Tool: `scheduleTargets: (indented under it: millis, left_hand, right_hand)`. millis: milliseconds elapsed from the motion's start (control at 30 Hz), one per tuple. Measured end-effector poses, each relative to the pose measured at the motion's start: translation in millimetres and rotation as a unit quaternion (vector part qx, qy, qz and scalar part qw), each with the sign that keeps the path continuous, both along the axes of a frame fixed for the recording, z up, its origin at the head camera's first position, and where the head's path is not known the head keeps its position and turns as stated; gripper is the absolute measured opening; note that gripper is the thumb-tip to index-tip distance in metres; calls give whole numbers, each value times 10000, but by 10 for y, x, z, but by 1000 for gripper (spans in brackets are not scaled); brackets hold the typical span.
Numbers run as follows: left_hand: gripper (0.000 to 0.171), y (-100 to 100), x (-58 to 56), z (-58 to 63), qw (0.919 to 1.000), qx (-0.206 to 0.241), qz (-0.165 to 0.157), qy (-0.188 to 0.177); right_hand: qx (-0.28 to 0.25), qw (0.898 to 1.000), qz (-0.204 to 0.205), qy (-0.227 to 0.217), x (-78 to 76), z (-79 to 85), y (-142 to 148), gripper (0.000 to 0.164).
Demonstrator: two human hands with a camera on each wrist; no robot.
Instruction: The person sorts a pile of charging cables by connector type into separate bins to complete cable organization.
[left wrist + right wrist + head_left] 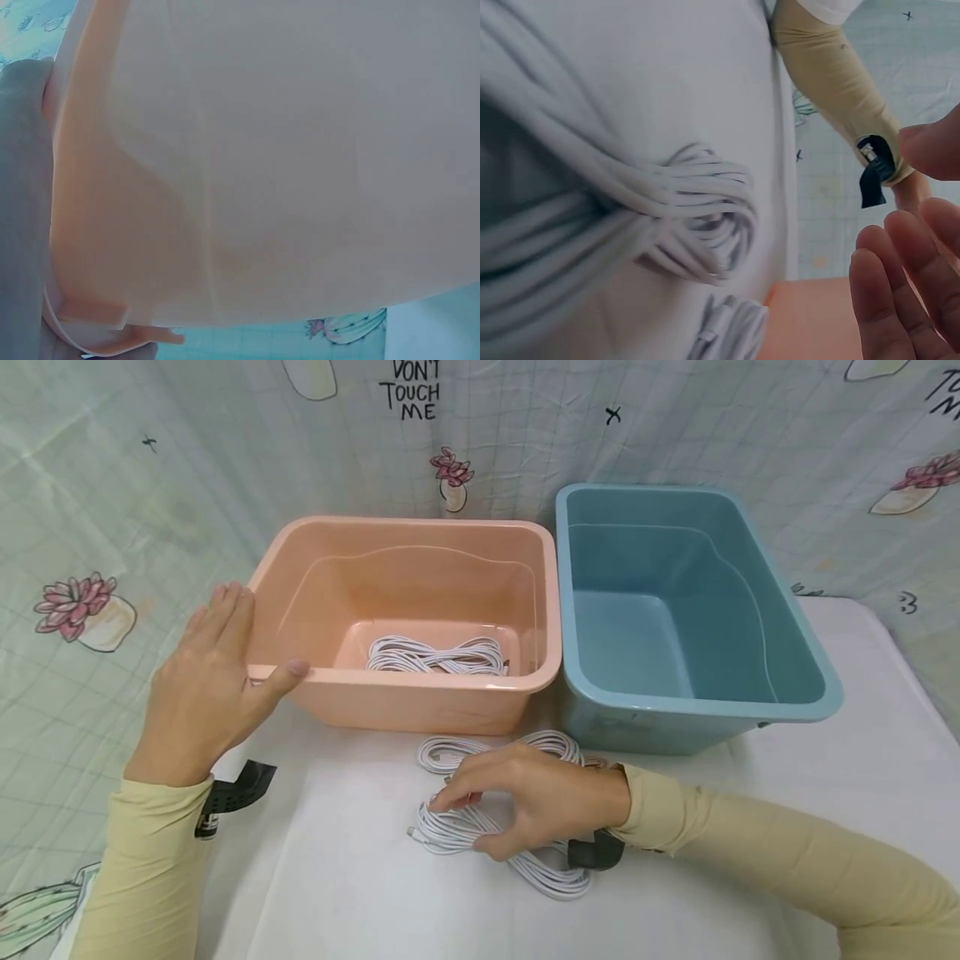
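Note:
My left hand [206, 693] rests on the front left corner of the peach bin [420, 697], fingers extended along its left side and thumb over the front rim. The left wrist view shows the bin's wall [300, 187] close up. My right hand [517, 789] hovers over a coiled white cable [551, 877] on the table, thumb and fingers apart around its middle. In the right wrist view, its fingers [874, 300] stand clear of the cable bundle [712, 195]. Behind it lies another white cable coil [442, 752], partly hidden by the right hand.
Inside the peach bin lies a coiled white cable [438, 656]. A blue bin [705, 706] stands against its right side, with nothing showing inside. The white table [337, 877] extends in front, and a printed cloth [510, 435] hangs behind the bins.

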State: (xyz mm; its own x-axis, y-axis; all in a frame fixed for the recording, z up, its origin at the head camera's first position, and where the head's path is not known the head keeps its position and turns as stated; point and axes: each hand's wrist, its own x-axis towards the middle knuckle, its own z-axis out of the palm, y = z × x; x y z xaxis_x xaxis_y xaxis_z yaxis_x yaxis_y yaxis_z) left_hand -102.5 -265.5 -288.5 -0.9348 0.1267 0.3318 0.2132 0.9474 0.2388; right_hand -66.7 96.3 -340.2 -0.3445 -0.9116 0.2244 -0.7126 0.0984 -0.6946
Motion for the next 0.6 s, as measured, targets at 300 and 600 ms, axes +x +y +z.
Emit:
scheduleTargets:
  millis: [300, 600]
  left_hand:
    - [101, 5, -5, 1, 10000, 47, -28, 41]
    - [100, 12, 7, 12, 9999, 32, 105, -49]
  right_hand:
    - [316, 9994, -65, -121, 26, -223, 59, 50]
    - [646, 9975, -130, -247, 38, -321, 84, 55]
